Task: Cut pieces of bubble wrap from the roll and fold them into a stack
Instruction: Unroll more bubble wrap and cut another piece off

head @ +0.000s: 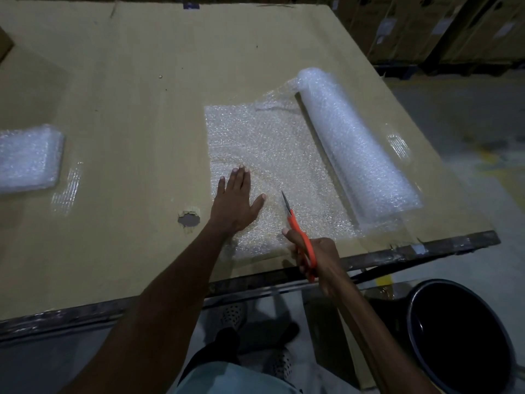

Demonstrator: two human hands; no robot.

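A bubble wrap roll [358, 146] lies on the right of the cardboard-covered table [136, 81], with a sheet [264, 143] unrolled to its left. My left hand [235, 203] presses flat on the sheet's near left part, fingers spread. My right hand [315, 257] grips orange-handled scissors [298, 231] at the sheet's near edge; the blades point away from me, into the sheet. A stack of folded bubble wrap pieces [28, 157] sits at the table's far left edge.
The cardboard has a torn hole [189, 218] just left of my left wrist. A black bin [460, 334] stands on the floor at the lower right. Stacked cartons [426, 27] fill the background on the right. My feet show below the table's metal edge [284, 282].
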